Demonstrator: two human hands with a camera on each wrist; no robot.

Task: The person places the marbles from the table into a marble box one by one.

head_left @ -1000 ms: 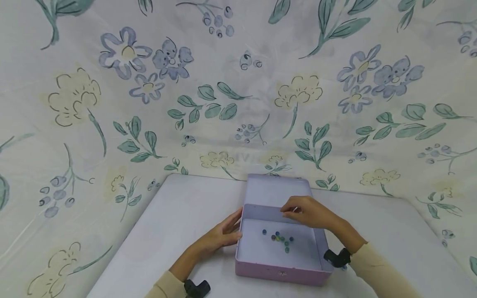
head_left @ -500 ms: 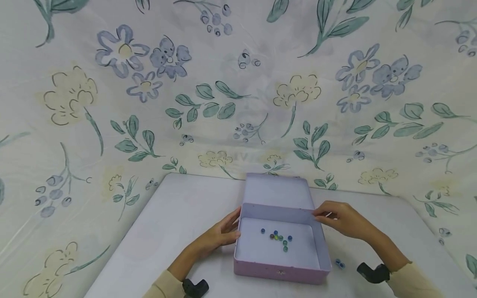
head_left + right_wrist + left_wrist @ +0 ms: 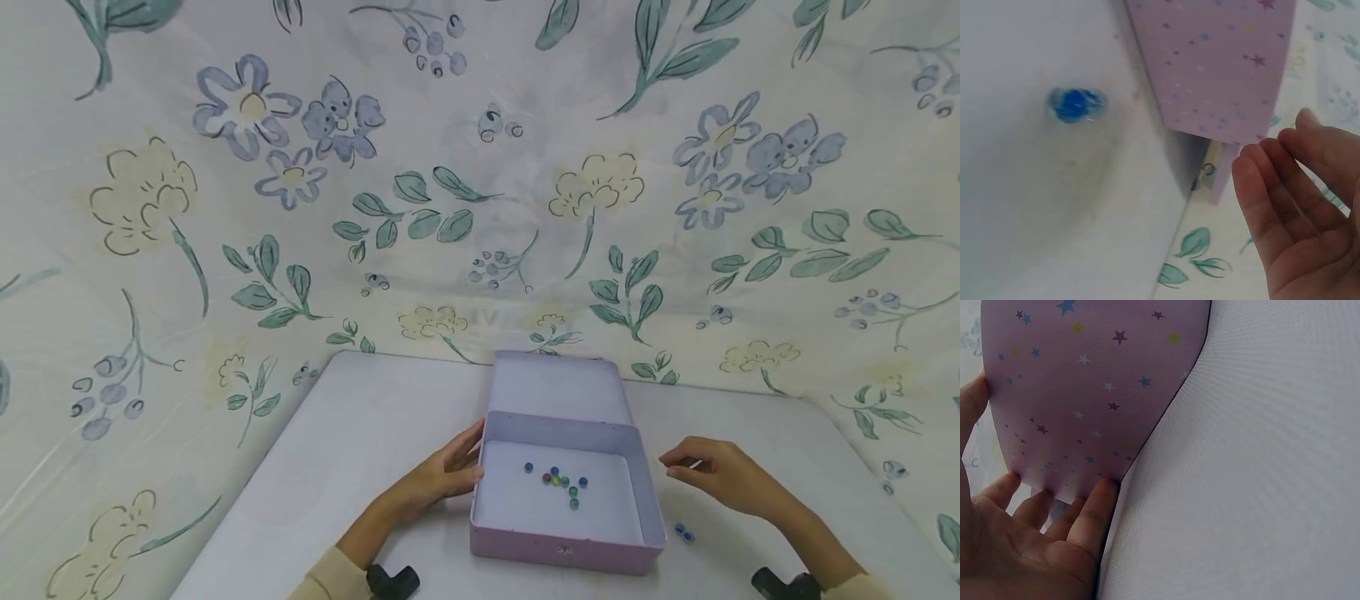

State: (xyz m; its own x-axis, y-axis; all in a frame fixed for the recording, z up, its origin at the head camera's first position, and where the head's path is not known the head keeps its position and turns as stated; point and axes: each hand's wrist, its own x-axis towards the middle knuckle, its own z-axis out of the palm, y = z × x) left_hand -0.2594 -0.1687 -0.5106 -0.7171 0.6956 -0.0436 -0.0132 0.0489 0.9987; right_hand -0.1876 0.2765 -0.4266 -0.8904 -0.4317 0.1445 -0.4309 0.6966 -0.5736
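A lilac box (image 3: pixel 567 548) with its lid (image 3: pixel 558 387) folded back stands on the table; several coloured glass marbles (image 3: pixel 573 492) lie on its floor. My left hand (image 3: pixel 438 473) rests against the box's left side. In the left wrist view its fingertips (image 3: pixel 1094 506) touch the star-printed wall (image 3: pixel 1097 381), with the fingers extended. My right hand (image 3: pixel 731 477) hovers over the table to the right of the box, its fingers loosely bent and nothing between them. Below it lie two clear-and-blue marbles (image 3: pixel 684 533), seen close together in the right wrist view as blue glass marbles (image 3: pixel 1075 104).
The white table (image 3: pixel 360 417) extends to both sides of the box. Behind it hangs a flower-printed sheet (image 3: pixel 450 167). A dark wrist camera (image 3: pixel 783 583) sits on the right wrist and another wrist camera (image 3: pixel 393 582) on the left.
My right hand has moved from above the box's back part to the right and down, out past its right wall. My left hand and the marbles in the box have stayed put.
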